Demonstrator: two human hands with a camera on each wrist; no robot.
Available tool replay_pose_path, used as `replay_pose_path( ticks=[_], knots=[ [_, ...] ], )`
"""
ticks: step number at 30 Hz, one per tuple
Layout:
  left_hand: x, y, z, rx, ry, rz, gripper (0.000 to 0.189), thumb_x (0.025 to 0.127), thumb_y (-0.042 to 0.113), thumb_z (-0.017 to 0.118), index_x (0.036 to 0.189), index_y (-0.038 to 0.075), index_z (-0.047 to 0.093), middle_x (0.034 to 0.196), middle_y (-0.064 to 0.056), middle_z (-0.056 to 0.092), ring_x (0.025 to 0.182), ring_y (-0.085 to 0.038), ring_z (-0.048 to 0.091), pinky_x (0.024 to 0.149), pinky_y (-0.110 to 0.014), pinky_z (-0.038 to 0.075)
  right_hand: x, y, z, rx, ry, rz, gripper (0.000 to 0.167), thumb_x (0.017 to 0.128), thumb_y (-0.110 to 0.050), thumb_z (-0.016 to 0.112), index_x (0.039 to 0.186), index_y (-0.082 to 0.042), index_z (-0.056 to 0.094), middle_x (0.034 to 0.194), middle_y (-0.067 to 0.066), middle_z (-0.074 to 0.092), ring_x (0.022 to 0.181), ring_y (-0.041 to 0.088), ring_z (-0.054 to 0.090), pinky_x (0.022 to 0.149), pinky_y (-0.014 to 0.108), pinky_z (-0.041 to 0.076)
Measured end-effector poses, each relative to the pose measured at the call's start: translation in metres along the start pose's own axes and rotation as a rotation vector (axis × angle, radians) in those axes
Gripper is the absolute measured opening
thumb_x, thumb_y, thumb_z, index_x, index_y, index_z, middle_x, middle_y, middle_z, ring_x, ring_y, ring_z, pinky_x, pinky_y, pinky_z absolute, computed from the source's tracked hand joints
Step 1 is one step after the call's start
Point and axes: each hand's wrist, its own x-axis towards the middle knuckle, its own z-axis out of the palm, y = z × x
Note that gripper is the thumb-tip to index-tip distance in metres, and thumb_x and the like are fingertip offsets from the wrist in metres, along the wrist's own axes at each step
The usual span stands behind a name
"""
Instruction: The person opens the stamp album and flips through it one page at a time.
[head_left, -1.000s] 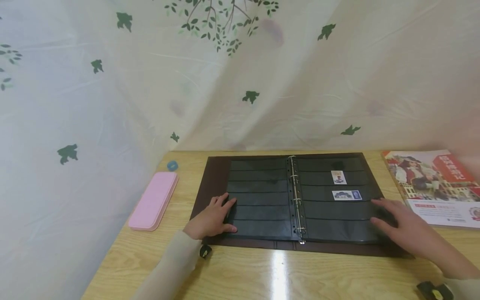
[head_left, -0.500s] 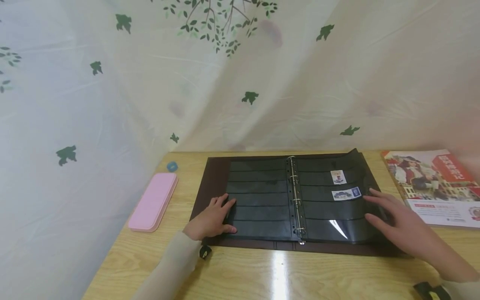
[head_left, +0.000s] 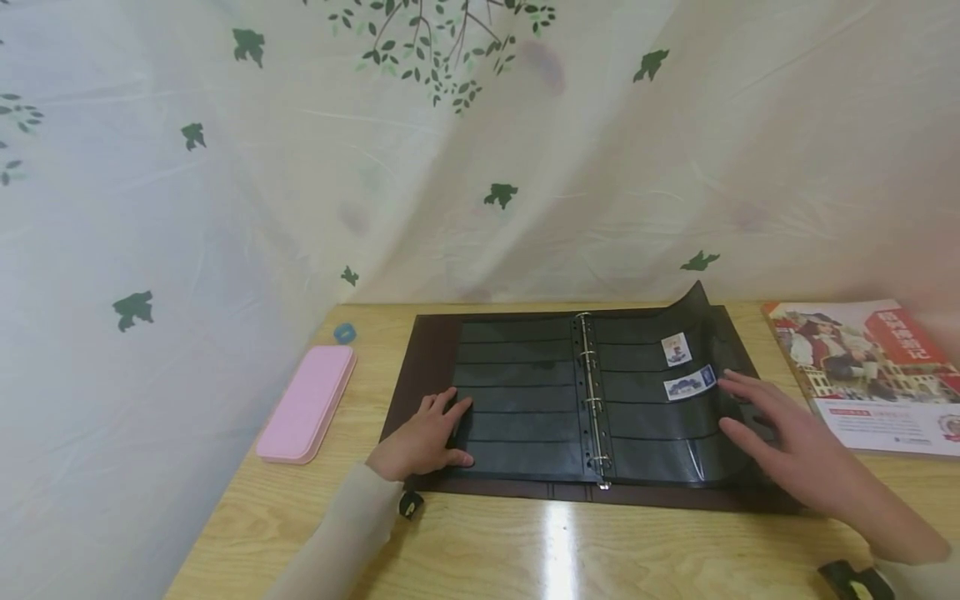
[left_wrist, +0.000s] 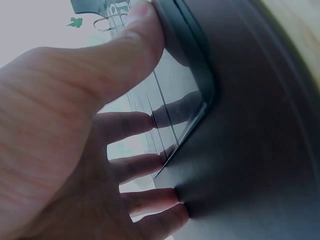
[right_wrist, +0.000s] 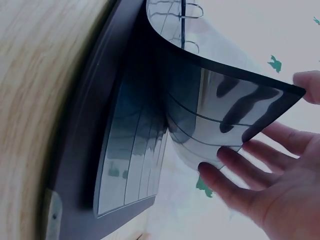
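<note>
"At table centre, what've you got?"

"Ring-bound stamp album [head_left: 592, 392], lying open on the wood-grain table [head_left: 480, 550]. Brown cover [head_left: 429, 350], black pocket pages. Clock centred on the rings."

"Left hand?"

"My left hand [head_left: 420, 433], nine o'clock. Palm down, fingers spread wide, nothing gripped. Thumb and index on the outer part of the left page [head_left: 521, 400], outer fingers touching the cover beside it."

"Right hand?"

"My right hand [head_left: 806, 454], between three and four. Wide: thumb and index well apart. Wrist view puts my fingertips against the underside of the right page [head_left: 652, 425], thumb near its raised corner; can't tell if the thumb touches. Page held by the rings, free edge curled up off the album."

"Pockets?"

"Two stamps, that page. Upright stamp [head_left: 677, 350] at two o'clock; wide blue-and-white stamp [head_left: 689, 384] just below, tilted with the curl, my index fingertip right beside it."

"Surroundings, quick."

"Pink case [head_left: 306, 404], nine o'clock, apart from the album. Small blue object [head_left: 345, 332] just past it, between nine and ten, too small to name. Picture-covered book [head_left: 870, 367] at three, near the cover. Bird-and-leaf fabric [head_left: 420, 208] at twelve, behind the table."
</note>
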Motion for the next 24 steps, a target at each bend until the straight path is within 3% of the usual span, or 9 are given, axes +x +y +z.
replay_pose_path(
  ticks=[3, 6, 12, 24],
  knots=[
    [0.000, 0.000, 0.000, -0.005, -0.003, 0.001, 0.085, 0.080, 0.044, 0.072, 0.147, 0.009, 0.033, 0.151, -0.020, 0.020, 0.135, -0.041, 0.022, 0.097, -0.047, 0.039, 0.002, -0.004, -0.001, 0.044, 0.028, -0.032, 0.044, 0.095, -0.018, 0.059, 0.137, -0.011, 0.048, 0.143, 0.010, 0.042, 0.131, 0.011, 0.033, 0.093, 0.005, 0.021],
    [0.000, -0.001, 0.000, -0.010, -0.004, 0.002, 0.085, 0.080, 0.043, 0.072, 0.147, 0.009, 0.033, 0.151, -0.020, 0.020, 0.135, -0.040, 0.022, 0.097, -0.047, 0.039, 0.005, -0.008, -0.003, 0.089, 0.056, -0.084, 0.038, 0.097, -0.012, 0.054, 0.135, -0.011, 0.052, 0.141, 0.006, 0.044, 0.127, -0.006, 0.028, 0.090, 0.002, 0.020],
    [0.000, -0.001, 0.000, -0.005, 0.001, 0.007, 0.085, 0.080, 0.043, 0.072, 0.147, 0.008, 0.034, 0.151, -0.020, 0.021, 0.135, -0.041, 0.022, 0.097, -0.047, 0.039, 0.012, -0.015, -0.004, 0.099, 0.082, -0.176, 0.036, 0.098, -0.006, 0.049, 0.133, -0.011, 0.054, 0.142, 0.002, 0.044, 0.131, -0.002, 0.028, 0.094, 0.004, 0.019],
    [0.001, -0.001, 0.001, -0.006, -0.009, -0.007, 0.085, 0.080, 0.044, 0.072, 0.147, 0.010, 0.033, 0.152, -0.019, 0.020, 0.136, -0.040, 0.021, 0.097, -0.047, 0.038, 0.024, -0.030, -0.005, 0.089, 0.135, -0.178, 0.043, 0.095, -0.008, 0.055, 0.136, -0.021, 0.052, 0.144, -0.001, 0.042, 0.128, -0.003, 0.031, 0.091, 0.005, 0.024]
  ],
)
